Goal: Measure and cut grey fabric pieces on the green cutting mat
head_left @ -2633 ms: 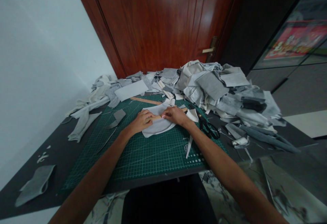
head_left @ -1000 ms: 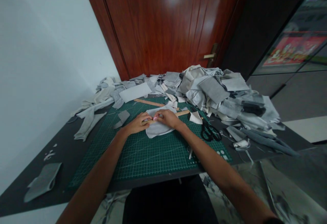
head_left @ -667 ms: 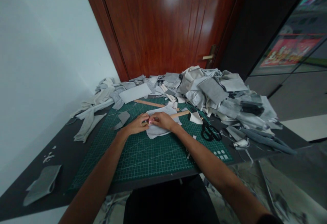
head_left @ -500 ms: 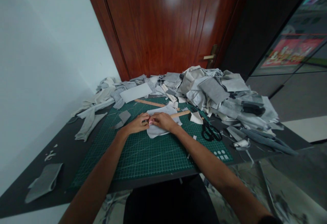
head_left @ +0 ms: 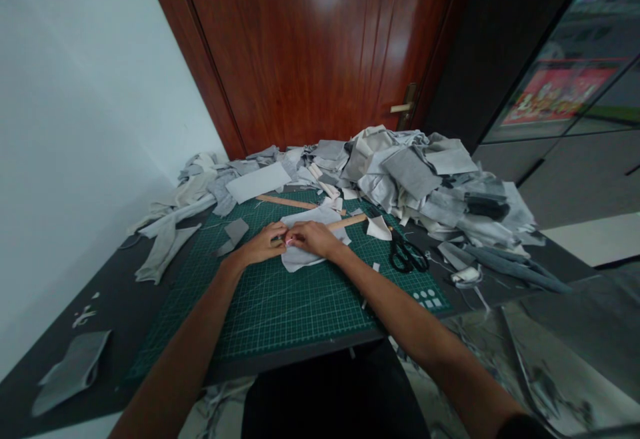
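Observation:
A light grey piece of cloth [head_left: 299, 259] lies on the green cutting mat [head_left: 295, 309]. At its left edge my left hand [head_left: 264, 244] is closed, with thumb and fingers pinching the fabric. My right hand [head_left: 314, 237] rests over the cloth, its fingers bent down and pinching the same edge. Between the fingertips shows a small pinkish-white spot [head_left: 289, 242], too small to name. A wooden ruler or strip [head_left: 349, 222] sticks out to the right from under my right hand. The fingertips partly hide what they grip.
Black scissors [head_left: 409, 254] lie right of my hands, near a cream scrap [head_left: 379, 228]. Another wooden strip [head_left: 287, 203] lies behind the cloth. A large heap of fabric scraps [head_left: 415, 175] lines the back and right. Folded grey cloth [head_left: 75, 365] sits at the left front.
The whole view has shifted slightly, so everything appears a little further left. My hands keep their pinch on the cloth edge, with only small finger movement.

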Demonstrator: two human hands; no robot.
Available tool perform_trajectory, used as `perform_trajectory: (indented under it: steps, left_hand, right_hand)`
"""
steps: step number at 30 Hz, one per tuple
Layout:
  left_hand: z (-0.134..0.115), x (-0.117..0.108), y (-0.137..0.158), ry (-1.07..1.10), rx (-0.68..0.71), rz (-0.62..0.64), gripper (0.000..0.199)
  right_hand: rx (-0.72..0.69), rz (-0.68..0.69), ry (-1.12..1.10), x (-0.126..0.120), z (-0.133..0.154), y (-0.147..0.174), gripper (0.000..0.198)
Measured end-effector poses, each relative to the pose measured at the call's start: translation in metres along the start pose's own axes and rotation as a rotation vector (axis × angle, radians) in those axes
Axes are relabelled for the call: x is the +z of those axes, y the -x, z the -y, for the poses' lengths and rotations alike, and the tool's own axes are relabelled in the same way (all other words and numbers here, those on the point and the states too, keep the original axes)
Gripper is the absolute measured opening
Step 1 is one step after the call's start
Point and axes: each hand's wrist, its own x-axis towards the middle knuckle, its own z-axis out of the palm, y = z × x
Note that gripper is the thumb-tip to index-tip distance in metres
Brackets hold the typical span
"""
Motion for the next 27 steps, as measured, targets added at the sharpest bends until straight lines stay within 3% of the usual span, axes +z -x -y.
perform_trajectory:
  steps: [7,14,22,27]
  left_hand:
    - [0.003,-0.001,-0.001,-0.021,0.003,0.03,0.022]
    - [0.001,-0.004,0.0,-0.019,-0.033,0.044,0.041]
    - [-0.001,-0.005,0.001,-0.014,-0.033,0.045,0.04]
    - [-0.003,-0.005,0.002,0.001,-0.024,0.042,0.041]
  right_hand:
    - [0.009,0.019,0.03,-0.012,-0.004,0.003,0.011]
    - [0.092,0.009,0.055,-0.028,-0.024,0.014,0.012]
    - [0.168,-0.022,0.055,-0.057,-0.048,0.033,0.007]
    - [0.158,-0.025,0.0,-0.063,-0.053,0.039,0.006]
